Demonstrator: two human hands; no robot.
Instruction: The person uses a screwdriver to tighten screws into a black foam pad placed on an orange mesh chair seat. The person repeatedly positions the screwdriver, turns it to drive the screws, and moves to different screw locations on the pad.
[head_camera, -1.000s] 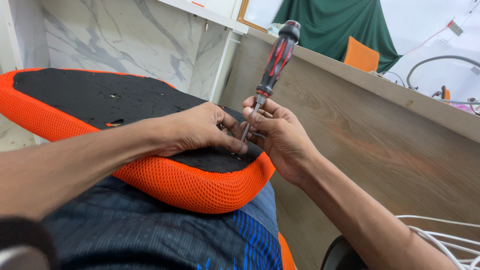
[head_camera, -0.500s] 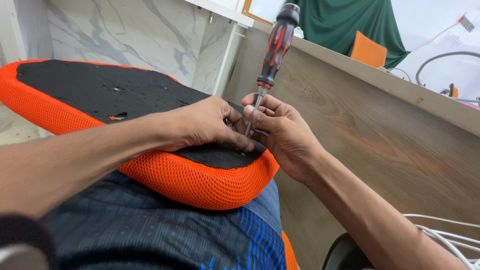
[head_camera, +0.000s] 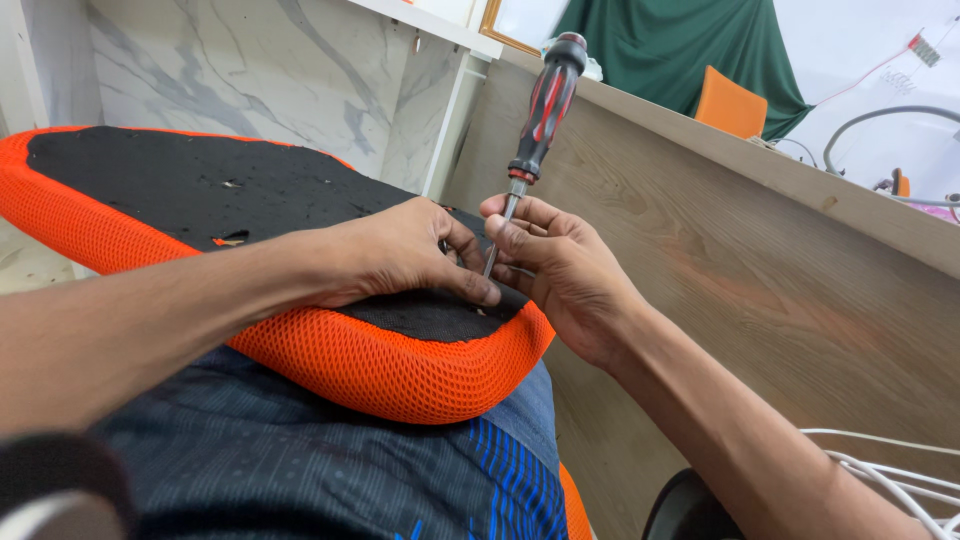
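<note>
Wooden panel (head_camera: 760, 260) walls the right, marble wall (head_camera: 250, 70) behind, open black seat underside (head_camera: 200, 185) leftward — upright screwdriver (head_camera: 535, 130) at corner.

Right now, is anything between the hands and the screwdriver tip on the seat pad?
Nothing visible. The right hand pinches the screwdriver shaft low down, and the left hand presses the black underside of the seat pad beside the tip. The fingers hide the tip itself.

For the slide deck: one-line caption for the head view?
Both hands, left and right, steady a red-and-black screwdriver upright on an orange-edged seat cushion.
</note>
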